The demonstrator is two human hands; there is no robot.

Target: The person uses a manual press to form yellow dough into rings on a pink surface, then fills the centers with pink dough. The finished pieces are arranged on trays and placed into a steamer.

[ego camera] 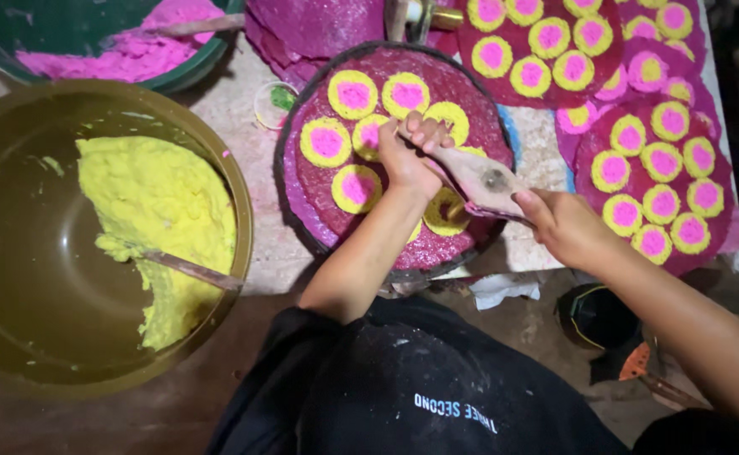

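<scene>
Both hands' grip clamps the wooden press, left hand and right hand hiding discs beneath.

Two big bowls stand at the left, one of yellow paste near and one of pink paste far, while one round dark tray in the middle shows about eight yellow-and-pink discs.

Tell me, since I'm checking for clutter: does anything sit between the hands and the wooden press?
Nothing visible does. The left hand grips one end of the wooden press and the right hand the other, above the round tray.
</scene>
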